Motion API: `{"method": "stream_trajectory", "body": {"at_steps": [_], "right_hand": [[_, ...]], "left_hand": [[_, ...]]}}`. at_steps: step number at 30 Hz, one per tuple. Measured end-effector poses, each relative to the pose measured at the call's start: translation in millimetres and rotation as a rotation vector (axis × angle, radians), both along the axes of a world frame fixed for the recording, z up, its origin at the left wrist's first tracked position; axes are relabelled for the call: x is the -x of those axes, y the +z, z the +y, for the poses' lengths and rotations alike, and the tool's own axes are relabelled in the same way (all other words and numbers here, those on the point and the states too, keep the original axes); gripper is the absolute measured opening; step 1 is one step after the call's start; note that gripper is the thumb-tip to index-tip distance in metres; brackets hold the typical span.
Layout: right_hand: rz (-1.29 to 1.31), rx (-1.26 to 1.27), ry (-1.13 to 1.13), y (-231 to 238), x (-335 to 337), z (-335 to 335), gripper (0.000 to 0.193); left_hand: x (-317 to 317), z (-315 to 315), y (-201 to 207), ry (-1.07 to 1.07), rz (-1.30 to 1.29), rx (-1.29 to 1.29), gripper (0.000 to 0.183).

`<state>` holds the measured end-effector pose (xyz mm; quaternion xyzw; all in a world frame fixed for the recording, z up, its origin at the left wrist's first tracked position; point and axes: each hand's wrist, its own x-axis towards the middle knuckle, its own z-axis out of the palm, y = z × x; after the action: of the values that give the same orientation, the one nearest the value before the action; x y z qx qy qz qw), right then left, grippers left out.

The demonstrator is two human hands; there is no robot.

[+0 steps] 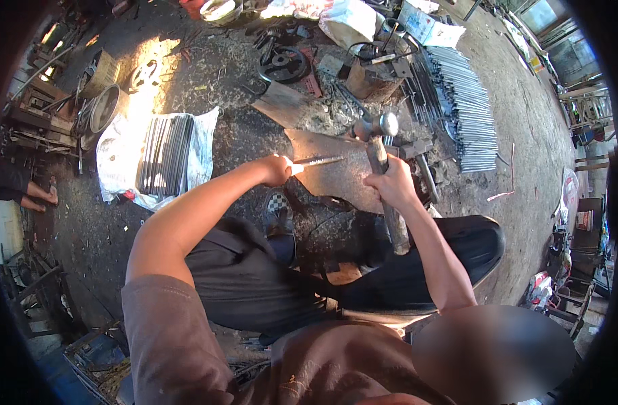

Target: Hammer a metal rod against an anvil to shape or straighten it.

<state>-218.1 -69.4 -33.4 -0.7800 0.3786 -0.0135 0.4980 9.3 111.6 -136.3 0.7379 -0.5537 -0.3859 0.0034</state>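
Observation:
My right hand (393,183) is closed round the wooden handle of a hammer (395,229). The hammer's rounded metal head is raised at the far end, above the ground in front of me. My left hand (279,170) is a closed fist on a thin, tapered metal rod (324,160), which points right toward the hammer. Beneath the rod lies a brown, curved metal sheet (346,183); whether the rod touches it I cannot tell. Small metal blocks (417,147) sit just right of the hammer head.
A large row of metal rods (470,111) lies at the far right. More dark rods (166,155) rest on a white sack (112,158) at the left. A black wheel (282,64) lies beyond the sheet. Another person's bare foot (52,191) shows at the left edge.

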Motion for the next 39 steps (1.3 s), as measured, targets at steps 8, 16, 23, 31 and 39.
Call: {"method": "stream_trajectory", "body": {"at_steps": [8,16,23,31,39], "right_hand": [[0.064,0.059,0.012,-23.0,1.2,7.0,0.034],[0.002,-0.28,-0.042,-43.5,18.8,0.2,0.034],[0.075,0.118,0.031,-41.1,30.0,5.7,0.053],[0.168,0.108,0.052,-68.5,25.9,-4.9,0.061],[0.159,0.079,0.034,-75.6,29.6,-6.7,0.064]], "left_hand": [[-7.6,16.2,-3.1,0.044,0.093,0.146,0.033],[-8.3,7.4,-17.8,-0.025,-0.038,-0.051,0.039],[-16.5,2.7,-35.0,-0.041,-0.059,-0.078,0.046],[-22.3,-6.3,-30.4,-0.203,-0.058,-0.094,0.043],[-29.3,-9.1,-49.8,-0.297,-0.034,-0.175,0.048]]}}
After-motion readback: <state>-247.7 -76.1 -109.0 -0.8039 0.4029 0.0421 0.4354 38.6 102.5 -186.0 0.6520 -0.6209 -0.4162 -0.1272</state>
